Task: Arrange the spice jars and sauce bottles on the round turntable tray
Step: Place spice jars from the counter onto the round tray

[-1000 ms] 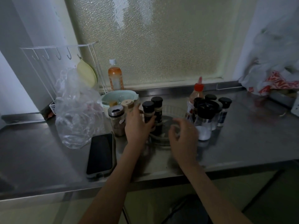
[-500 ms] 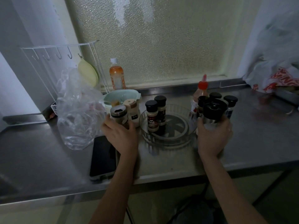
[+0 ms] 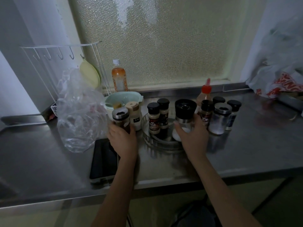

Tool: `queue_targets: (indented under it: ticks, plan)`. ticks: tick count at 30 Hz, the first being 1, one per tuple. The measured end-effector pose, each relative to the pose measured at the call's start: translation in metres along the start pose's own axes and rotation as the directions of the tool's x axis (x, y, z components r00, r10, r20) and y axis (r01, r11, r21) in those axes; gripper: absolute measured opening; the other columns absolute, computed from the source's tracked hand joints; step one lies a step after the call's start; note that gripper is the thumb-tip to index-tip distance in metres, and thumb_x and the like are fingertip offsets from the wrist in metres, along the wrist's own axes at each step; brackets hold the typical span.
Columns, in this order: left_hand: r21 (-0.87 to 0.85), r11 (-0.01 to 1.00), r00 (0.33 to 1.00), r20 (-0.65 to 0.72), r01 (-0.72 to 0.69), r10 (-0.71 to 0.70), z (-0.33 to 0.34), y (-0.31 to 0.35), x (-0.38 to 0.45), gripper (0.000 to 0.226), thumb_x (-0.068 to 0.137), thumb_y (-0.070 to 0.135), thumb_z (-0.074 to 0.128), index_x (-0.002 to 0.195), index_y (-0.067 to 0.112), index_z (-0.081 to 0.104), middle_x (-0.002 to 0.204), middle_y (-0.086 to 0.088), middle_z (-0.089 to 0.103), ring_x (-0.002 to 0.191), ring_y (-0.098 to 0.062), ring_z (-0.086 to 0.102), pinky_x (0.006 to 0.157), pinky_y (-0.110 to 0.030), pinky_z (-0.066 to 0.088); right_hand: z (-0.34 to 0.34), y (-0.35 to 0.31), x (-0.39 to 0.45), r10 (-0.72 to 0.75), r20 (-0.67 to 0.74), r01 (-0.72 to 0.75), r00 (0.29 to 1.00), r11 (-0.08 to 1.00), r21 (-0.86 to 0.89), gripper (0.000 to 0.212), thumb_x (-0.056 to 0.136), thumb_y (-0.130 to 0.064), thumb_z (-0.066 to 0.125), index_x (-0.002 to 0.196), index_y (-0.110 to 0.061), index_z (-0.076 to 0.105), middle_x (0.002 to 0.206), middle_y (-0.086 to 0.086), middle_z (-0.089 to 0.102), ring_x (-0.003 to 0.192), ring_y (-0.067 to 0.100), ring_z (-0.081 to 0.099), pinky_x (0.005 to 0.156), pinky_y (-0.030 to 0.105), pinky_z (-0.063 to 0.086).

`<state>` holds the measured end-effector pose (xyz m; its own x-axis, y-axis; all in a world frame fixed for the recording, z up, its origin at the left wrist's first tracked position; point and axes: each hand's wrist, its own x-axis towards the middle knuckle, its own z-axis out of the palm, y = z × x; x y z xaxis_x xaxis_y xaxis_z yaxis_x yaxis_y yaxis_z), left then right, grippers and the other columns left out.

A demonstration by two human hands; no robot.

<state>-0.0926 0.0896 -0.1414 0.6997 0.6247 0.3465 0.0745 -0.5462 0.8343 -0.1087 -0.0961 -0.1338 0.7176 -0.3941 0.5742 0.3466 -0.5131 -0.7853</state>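
A clear round turntable tray (image 3: 148, 140) sits on the steel counter. Two black-capped spice jars (image 3: 154, 118) stand on its left side. My right hand (image 3: 192, 136) is shut on a black-topped grinder (image 3: 185, 112) with white grains, holding it over the tray's right part. My left hand (image 3: 123, 138) grips a steel-capped shaker (image 3: 120, 116) with dark spice, just left of the tray. A white jar with a tan lid (image 3: 134, 114) stands behind it. To the right of the tray stand several more jars (image 3: 219, 117) and a red-capped sauce bottle (image 3: 205, 92).
A black phone (image 3: 103, 159) lies near the counter's front edge under my left wrist. A crumpled clear plastic bag (image 3: 80, 115) is at the left, with a green bowl (image 3: 123, 99), an orange drink bottle (image 3: 119, 78) and a white wire rack (image 3: 62, 63) behind. Plastic bags (image 3: 282, 79) pile up at the far right.
My right hand carried the black-topped grinder from the right group over the tray's right side. My left hand closed around the steel-capped shaker left of the tray.
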Motion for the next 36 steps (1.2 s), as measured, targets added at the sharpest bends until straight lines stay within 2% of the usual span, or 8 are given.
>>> queue_targets:
  ticks: [7,11,13,16,19,27,31,36]
  plan:
    - [-0.172,0.985,1.0,-0.024,-0.007,0.003,-0.004,0.003,0.001,0.046,0.08,0.02,0.069,0.116,-0.001,0.048,0.118,-0.021,0.058,0.113,-0.038,0.051,0.093,-0.049,0.045,-0.011,0.011,-0.015,0.107,0.042,-0.109,0.993,0.993,0.034,0.06,0.087,-0.063,0.035,0.125,-0.019,0.047,0.12,0.004,0.06,0.111,0.02,0.056,0.093,0.045,0.049]
    - [-0.341,0.926,0.982,-0.15,-0.163,0.118,-0.017,0.018,-0.012,0.045,0.076,0.022,0.074,0.114,0.016,0.052,0.109,0.006,0.055,0.105,-0.014,0.054,0.087,-0.029,0.047,-0.016,0.011,-0.019,0.095,0.084,-0.092,0.992,0.995,-0.036,0.022,0.095,-0.017,0.04,0.113,-0.008,0.05,0.104,0.012,0.059,0.099,0.028,0.056,0.079,0.032,0.044]
    - [-0.392,0.892,0.97,-0.176,-0.223,0.165,-0.024,0.026,-0.024,0.047,0.074,0.029,0.074,0.114,0.016,0.052,0.108,0.008,0.053,0.103,-0.011,0.052,0.084,-0.023,0.042,-0.017,0.006,-0.024,0.051,0.116,-0.036,0.992,0.991,-0.132,0.024,0.09,-0.001,0.043,0.113,-0.005,0.05,0.106,0.015,0.058,0.1,0.027,0.054,0.079,0.029,0.042]
    - [-0.423,0.872,0.969,-0.093,-0.247,0.229,-0.021,0.037,-0.036,0.058,0.071,0.042,0.074,0.118,0.015,0.052,0.114,-0.001,0.061,0.106,-0.018,0.058,0.087,-0.033,0.05,-0.014,-0.002,-0.033,-0.053,0.136,0.093,0.989,0.946,-0.309,0.022,0.087,-0.004,0.047,0.108,-0.001,0.051,0.094,0.018,0.06,0.089,0.03,0.055,0.071,0.04,0.049]
    - [-0.403,0.891,0.967,0.053,-0.208,0.25,-0.011,0.048,-0.043,0.059,0.068,0.045,0.075,0.116,0.019,0.054,0.111,-0.002,0.065,0.102,-0.017,0.061,0.086,-0.038,0.053,-0.015,-0.009,-0.037,-0.098,0.15,0.145,0.984,0.926,-0.348,0.005,0.085,-0.009,0.05,0.086,-0.011,0.045,0.073,0.009,0.051,0.071,0.026,0.052,0.06,0.037,0.041]
    - [-0.348,0.925,0.964,0.152,-0.155,0.219,0.001,0.048,-0.041,0.046,0.071,0.028,0.08,0.109,0.016,0.057,0.098,0.011,0.055,0.092,-0.005,0.054,0.077,-0.023,0.041,-0.015,-0.006,-0.04,-0.215,0.296,0.308,0.931,0.898,-0.314,0.018,0.084,-0.018,0.05,0.071,-0.018,0.039,0.067,0.0,0.044,0.066,0.016,0.042,0.061,0.031,0.033]
    - [-0.337,0.932,0.957,0.204,-0.131,0.208,0.009,0.037,-0.035,0.047,0.072,0.023,0.08,0.109,0.006,0.057,0.102,-0.001,0.064,0.095,-0.015,0.063,0.077,-0.022,0.044,-0.014,-0.004,-0.04,-0.261,0.332,0.348,0.906,0.907,-0.237,0.018,0.085,-0.022,0.047,0.069,-0.018,0.038,0.066,0.003,0.046,0.065,0.017,0.042,0.059,0.034,0.038]
    - [-0.36,0.925,0.952,0.224,-0.118,0.209,0.009,0.035,-0.032,0.042,0.076,0.013,0.075,0.113,0.008,0.058,0.099,0.005,0.059,0.091,-0.008,0.059,0.067,0.0,0.039,-0.018,-0.011,-0.045,-0.328,0.359,0.389,0.874,0.915,-0.11,0.02,0.086,-0.022,0.046,0.071,-0.009,0.051,0.067,0.007,0.052,0.064,0.017,0.048,0.056,0.037,0.045]
